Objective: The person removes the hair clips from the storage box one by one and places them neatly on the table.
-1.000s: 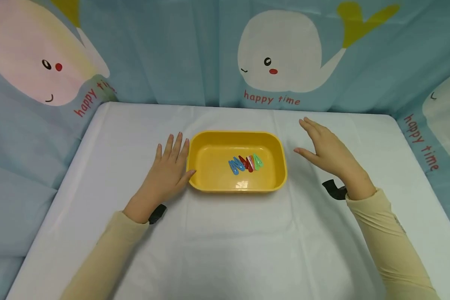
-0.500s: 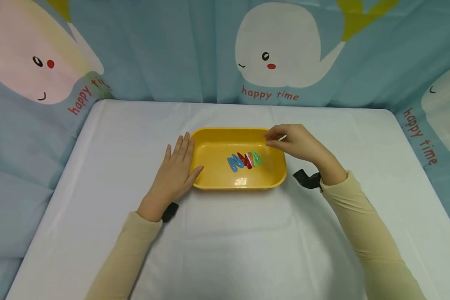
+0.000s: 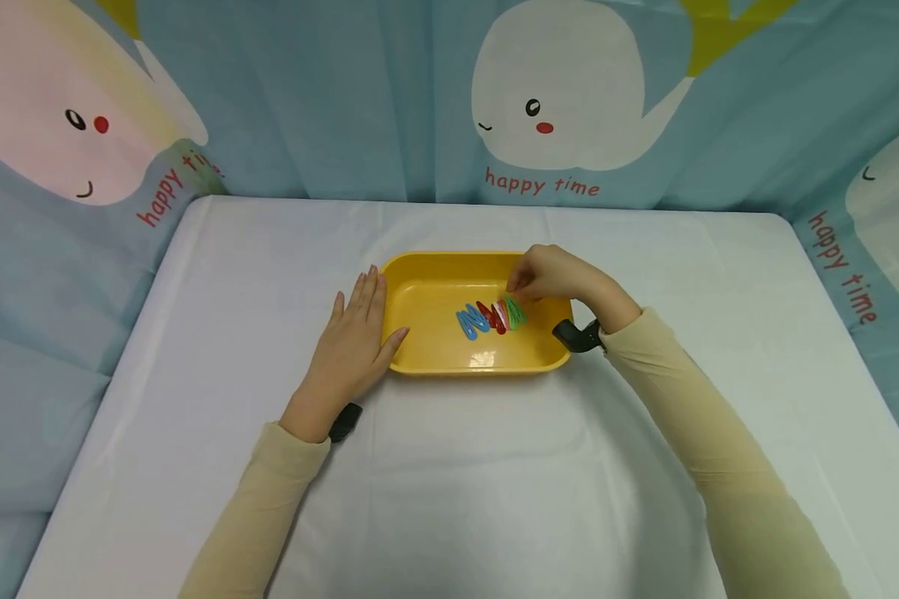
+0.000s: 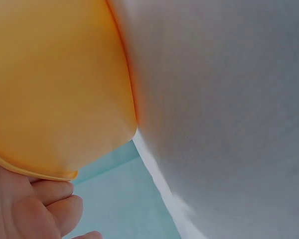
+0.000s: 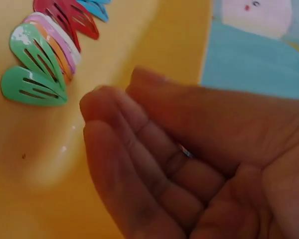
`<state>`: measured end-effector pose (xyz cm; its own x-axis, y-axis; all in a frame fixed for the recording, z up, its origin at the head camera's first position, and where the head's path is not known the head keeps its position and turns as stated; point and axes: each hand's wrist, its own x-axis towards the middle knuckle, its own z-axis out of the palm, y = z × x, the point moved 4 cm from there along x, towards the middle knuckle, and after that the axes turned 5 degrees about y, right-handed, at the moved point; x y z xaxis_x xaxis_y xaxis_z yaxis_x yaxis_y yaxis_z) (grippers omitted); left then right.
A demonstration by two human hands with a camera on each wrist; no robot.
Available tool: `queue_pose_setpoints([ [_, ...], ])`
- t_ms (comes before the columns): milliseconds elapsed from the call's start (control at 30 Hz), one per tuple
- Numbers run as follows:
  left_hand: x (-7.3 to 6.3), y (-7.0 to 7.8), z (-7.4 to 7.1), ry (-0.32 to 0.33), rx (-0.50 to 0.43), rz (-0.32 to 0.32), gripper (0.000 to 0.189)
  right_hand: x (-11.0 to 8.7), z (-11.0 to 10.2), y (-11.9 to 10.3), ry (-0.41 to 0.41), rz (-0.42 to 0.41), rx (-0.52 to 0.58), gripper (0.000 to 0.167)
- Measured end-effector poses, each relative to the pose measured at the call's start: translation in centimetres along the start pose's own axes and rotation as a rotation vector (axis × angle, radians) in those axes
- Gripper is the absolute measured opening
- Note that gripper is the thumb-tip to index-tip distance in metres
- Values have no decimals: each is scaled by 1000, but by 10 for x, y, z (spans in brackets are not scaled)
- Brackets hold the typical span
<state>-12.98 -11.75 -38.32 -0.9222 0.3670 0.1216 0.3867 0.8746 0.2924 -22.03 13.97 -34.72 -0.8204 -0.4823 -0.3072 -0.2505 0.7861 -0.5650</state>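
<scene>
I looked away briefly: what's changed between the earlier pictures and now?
The right grip moved left, from beside the yellow tray to over it, near the hair clips; its fingers drew together, holding none. The left grip stays at the tray's left rim; clips unmoved.

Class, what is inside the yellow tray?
Hair clips, including blue, red and green ones. In the head view, the right hand hides the far right corner of the yellow tray.

tray (image 3: 427, 333) on counter (image 3: 457, 482) | clips (image 3: 500, 316) in tray | left hand (image 3: 347, 349) at its left side | right hand (image 3: 558, 274) over right end
</scene>
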Motion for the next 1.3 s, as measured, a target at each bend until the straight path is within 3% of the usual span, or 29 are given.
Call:
queue_pose_setpoints([
  [400,0,2,-1,-6,9,-4,75,15,6,1,-103,85,-205,2],
  [767,-1,2,-2,-12,7,-6,76,26,17,2,-110,128,-337,17],
  [1100,-1,3,-1,-12,13,-9,76,29,25,2,-148,164,-273,16],
  [1300,-2,2,-2,-15,17,-14,76,28,24,-2,-184,139,-228,27],
])
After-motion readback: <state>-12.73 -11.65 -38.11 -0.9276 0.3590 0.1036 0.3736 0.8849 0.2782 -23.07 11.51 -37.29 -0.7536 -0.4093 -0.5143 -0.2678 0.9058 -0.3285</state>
